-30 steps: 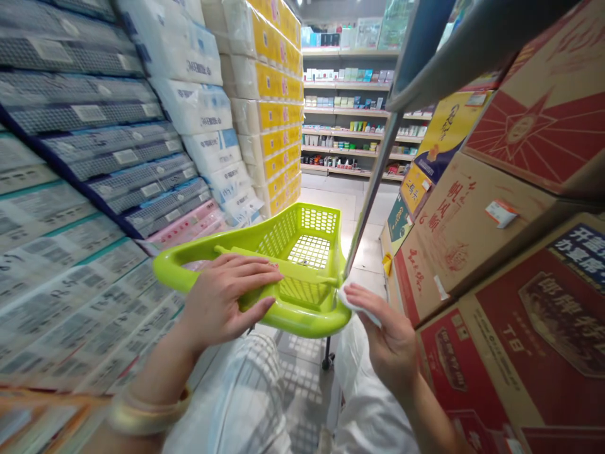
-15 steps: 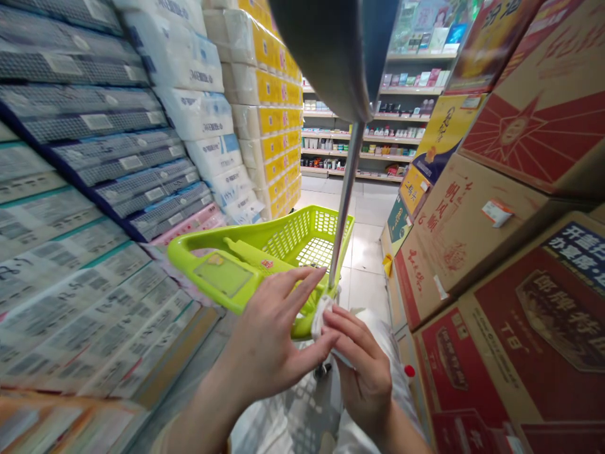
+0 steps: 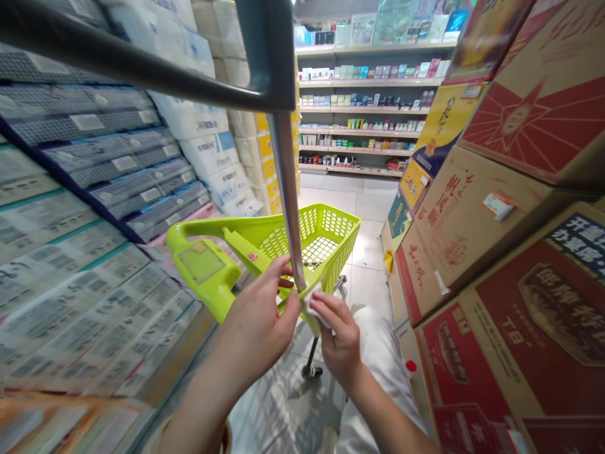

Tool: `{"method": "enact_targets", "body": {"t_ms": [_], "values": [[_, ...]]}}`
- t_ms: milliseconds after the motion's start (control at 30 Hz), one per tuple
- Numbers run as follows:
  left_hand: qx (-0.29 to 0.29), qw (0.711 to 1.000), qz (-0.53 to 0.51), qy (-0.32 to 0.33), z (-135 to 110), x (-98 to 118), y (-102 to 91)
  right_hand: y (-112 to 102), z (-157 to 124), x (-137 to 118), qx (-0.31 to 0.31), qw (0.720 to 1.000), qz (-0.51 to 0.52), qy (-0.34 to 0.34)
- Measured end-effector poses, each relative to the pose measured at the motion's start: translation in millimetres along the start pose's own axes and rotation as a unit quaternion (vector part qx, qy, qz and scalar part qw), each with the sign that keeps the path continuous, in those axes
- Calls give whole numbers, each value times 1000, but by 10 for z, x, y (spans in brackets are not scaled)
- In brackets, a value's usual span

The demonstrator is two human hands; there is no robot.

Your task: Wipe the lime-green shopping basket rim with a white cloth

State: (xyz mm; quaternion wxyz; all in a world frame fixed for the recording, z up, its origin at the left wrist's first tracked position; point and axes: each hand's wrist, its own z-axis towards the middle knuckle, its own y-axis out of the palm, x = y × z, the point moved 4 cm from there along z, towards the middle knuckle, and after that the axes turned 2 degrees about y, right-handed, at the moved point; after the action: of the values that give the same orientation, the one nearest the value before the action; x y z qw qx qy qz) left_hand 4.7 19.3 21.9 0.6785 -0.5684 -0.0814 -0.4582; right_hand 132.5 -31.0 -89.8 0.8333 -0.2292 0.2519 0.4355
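A lime-green plastic shopping cart (image 3: 208,315) with a lattice basket stands in front of me, turned slightly. A metal pole (image 3: 287,189) rises from its near corner to a dark grey handle (image 3: 142,69) that crosses the upper left. My left hand (image 3: 258,315) is at that corner, its fingers curled and its thumb against the cart beside the pole's foot. In my right hand (image 3: 341,340), a small white cloth or tissue (image 3: 311,304) is pinched and pressed to the outer side of the same corner. The hidden fingertips of my left hand cannot be fully seen.
Stacked cartons (image 3: 501,233) rise close on the right. On the left are piled packaged goods (image 3: 94,271) and white tissue packs (image 3: 215,164). Shelves (image 3: 363,113) of small products stand at the far end, beyond a tiled floor (image 3: 366,246). A caster wheel (image 3: 312,372) shows below.
The pole and handle now stand further left, with more of the handle in view. Both hands have shifted left; the left fingers have curled in. The white cloth stays in my right hand.
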Motion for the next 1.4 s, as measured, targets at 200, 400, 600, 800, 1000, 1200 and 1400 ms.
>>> {"method": "enact_targets", "body": {"t_ms": [200,400,600,800,1000,1200,1400], "values": [[12,997,73,-19,93,-104,-55,213,57,8,-29,999,45,10],[32,998,57,9,32,-232,-119,261,-55,245,16,992,44,120],[38,996,73,19,-21,-242,-173,104,268,164,88,991,25,98],[49,996,65,49,-61,-218,-185,333,425,-50,-84,996,-16,-14],[52,996,64,25,-77,-282,-211,303,358,147,-93,995,-40,-11],[32,995,91,4,-56,-346,-215,372,360,-44,-120,993,-7,2],[-49,969,221,-101,-31,-328,-199,344,314,-186,-152,985,49,67]]}}
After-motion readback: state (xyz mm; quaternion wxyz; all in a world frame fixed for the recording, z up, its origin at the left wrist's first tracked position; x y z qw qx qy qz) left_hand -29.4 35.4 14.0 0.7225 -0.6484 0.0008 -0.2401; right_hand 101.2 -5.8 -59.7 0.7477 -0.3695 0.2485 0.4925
